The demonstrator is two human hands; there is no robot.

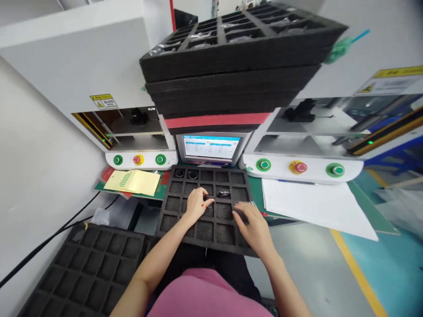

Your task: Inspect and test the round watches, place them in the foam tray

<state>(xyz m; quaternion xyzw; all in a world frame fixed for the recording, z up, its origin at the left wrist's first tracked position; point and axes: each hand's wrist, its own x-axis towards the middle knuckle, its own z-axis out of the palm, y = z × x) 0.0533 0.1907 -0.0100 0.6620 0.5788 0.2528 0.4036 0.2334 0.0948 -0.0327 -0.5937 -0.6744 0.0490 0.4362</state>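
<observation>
A black foam tray (172, 207) with square pockets rests in front of me, its far end on the green bench. My left hand (195, 203) is over its middle, fingers pinched on a small dark part (209, 200). My right hand (253, 222) lies on the tray's right side, fingers curled down into a pocket; what they hold is hidden. Two black ring parts (186, 174) sit in the far left pockets, and another dark part (224, 193) lies in a pocket just beyond my left hand.
A second foam tray (86, 268) lies at lower left. Stacked foam trays (231, 57) sit above a monitor (211, 146). Machines with green and red buttons (139, 159) (299, 167) flank it. Yellow paper (132, 181) is left, white sheets (313, 202) right.
</observation>
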